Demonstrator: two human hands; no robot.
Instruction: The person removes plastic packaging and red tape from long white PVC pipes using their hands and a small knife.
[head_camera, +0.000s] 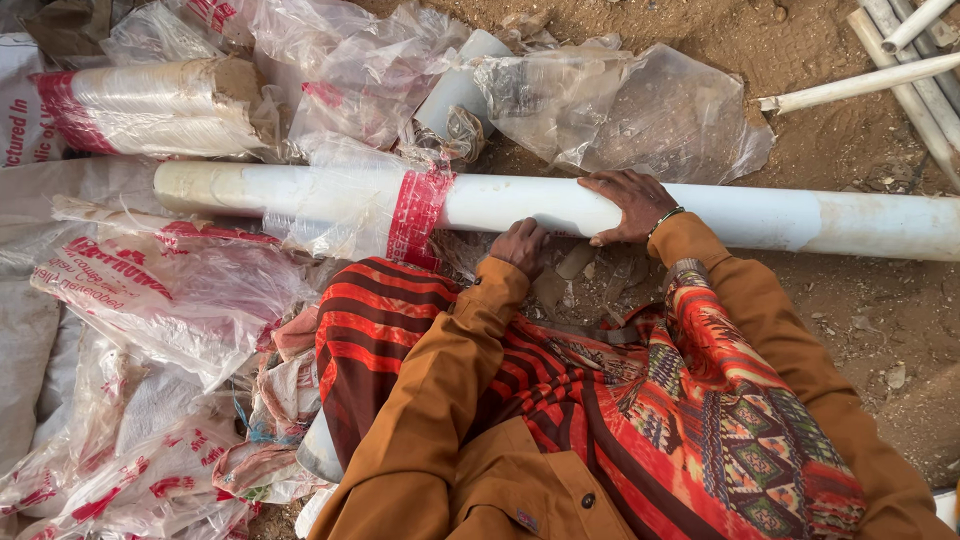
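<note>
A long thick white pipe (760, 215) lies across the dirt ground from left to right, its left part wrapped in clear plastic with a red band (418, 212). My right hand (628, 204) rests palm-down over the top of the pipe near its middle, fingers spread along it. My left hand (520, 246) is curled against the pipe's near underside, just left of the right hand. Both arms wear orange-brown sleeves, with a red patterned cloth (640, 400) draped over my lap.
Torn clear plastic sheets and red-printed wrappers (170, 290) lie heaped at the left. A wrapped roll (150, 108) sits at the upper left. Several thin white pipes (900, 70) lie at the upper right on brown dirt (870, 310).
</note>
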